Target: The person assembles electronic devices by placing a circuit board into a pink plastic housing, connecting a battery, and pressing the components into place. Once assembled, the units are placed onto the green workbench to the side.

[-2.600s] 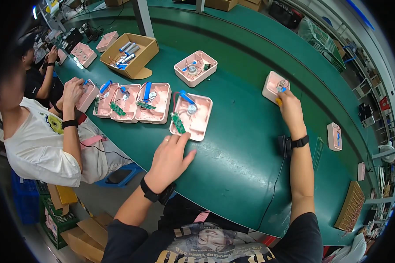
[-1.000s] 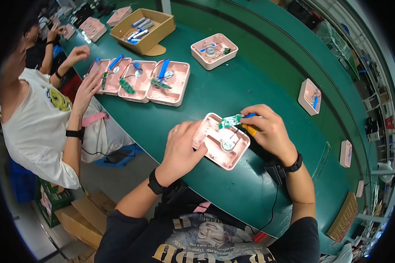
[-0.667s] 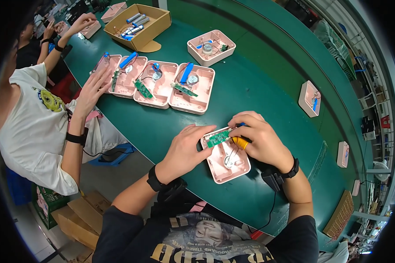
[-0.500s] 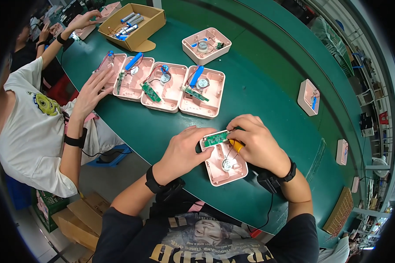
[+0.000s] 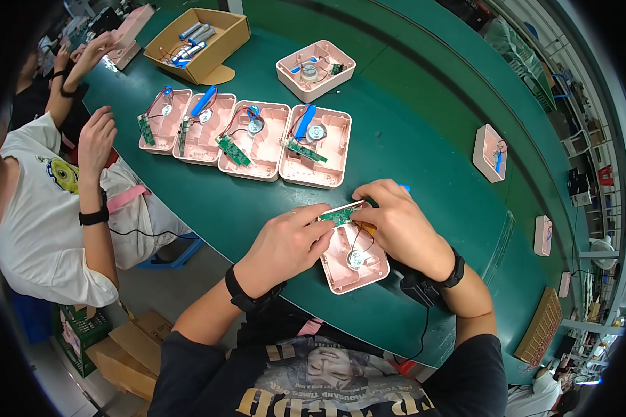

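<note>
Both hands, left hand (image 5: pixel 285 243) and right hand (image 5: pixel 396 222), pinch a green circuit board (image 5: pixel 337 216), hiding the pink casing's (image 5: pixel 358 267) upper end.

A small green circuit board (image 5: pixel 339 216) — pinched level over an open pink plastic shell (image 5: pixel 355 258) at the table's near edge.

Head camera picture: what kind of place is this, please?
Probably an electronics assembly line in a factory. A long green table carries a row of open pink casings with circuit boards and wires, a cardboard box of blue cells stands nearby, and another worker sits alongside.
</note>
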Motion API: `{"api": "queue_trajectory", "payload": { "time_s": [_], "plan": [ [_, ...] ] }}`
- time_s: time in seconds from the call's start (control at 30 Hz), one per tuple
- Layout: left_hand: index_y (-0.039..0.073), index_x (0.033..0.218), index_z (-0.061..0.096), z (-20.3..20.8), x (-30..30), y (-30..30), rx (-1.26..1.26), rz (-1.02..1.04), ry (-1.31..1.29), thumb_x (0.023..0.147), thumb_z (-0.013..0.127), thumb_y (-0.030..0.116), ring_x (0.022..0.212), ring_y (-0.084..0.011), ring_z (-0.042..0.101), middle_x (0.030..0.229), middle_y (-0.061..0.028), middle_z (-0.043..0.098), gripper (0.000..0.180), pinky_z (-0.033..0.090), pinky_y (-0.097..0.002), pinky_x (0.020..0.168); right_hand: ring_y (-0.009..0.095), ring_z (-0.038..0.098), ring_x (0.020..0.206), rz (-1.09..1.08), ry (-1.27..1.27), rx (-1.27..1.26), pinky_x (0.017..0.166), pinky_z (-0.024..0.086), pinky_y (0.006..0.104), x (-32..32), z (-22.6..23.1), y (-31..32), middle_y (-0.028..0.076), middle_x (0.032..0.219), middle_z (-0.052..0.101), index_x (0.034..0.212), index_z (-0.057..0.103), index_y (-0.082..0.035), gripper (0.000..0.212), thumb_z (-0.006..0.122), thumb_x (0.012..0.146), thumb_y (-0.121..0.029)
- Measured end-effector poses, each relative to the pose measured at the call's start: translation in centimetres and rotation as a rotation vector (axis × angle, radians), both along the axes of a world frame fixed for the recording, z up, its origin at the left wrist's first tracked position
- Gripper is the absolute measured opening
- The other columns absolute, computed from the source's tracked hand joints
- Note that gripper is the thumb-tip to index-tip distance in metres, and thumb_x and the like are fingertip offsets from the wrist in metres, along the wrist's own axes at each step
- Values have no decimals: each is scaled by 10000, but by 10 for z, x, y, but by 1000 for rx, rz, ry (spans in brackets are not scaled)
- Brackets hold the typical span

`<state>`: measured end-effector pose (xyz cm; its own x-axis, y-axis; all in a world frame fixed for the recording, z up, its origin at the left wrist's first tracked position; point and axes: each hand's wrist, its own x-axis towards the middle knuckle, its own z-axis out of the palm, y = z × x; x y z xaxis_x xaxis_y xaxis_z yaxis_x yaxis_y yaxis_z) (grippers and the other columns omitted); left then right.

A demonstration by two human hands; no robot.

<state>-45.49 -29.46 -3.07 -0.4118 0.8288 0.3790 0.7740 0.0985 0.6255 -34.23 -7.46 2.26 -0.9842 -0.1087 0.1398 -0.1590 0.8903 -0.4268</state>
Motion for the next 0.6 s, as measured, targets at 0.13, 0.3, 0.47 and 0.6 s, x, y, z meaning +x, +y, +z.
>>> {"api": "queue_trajectory", "payload": {
  "time_s": [0.13, 0.3, 0.47, 0.6],
  "plan": [
    [23, 1031, 773, 1, -1, 3, 8, 12, 22, 934, 769, 117, 959, -310, 763, 1173, -126, 746, 135, 634, -397, 822, 314, 643, 1172, 5, -15, 49, 985, 533, 425, -1, -4, -1, 106, 1220, 716, 996, 837, -40, 184, 814, 815, -60],
    [18, 997, 768, 1, 0, 4, 19, 14, 52, 925, 769, 119, 914, -311, 747, 1088, -115, 730, 124, 623, -404, 787, 324, 646, 1182, -11, -72, -26, 995, 538, 449, -4, 2, 10, 114, 1211, 720, 1077, 822, -48, 216, 789, 864, -66],
    [8, 1006, 783, 4, 1, -7, -55, 98, 34, 879, 800, 73, 828, -278, 712, 1004, -95, 699, 143, 596, -389, 710, 347, 655, 1160, -118, -97, -72, 1002, 539, 459, -11, 15, 40, 131, 1188, 716, 1201, 774, -54, 303, 765, 898, -68],
    [4, 978, 776, 1, 0, -10, -16, 132, 44, 864, 799, 53, 792, -266, 698, 961, -88, 679, 126, 583, -386, 685, 357, 656, 1148, -128, -239, 24, 1006, 540, 451, -15, -1, 50, 138, 1202, 701, 1236, 746, -47, 341, 767, 898, -81]
  ]
}}
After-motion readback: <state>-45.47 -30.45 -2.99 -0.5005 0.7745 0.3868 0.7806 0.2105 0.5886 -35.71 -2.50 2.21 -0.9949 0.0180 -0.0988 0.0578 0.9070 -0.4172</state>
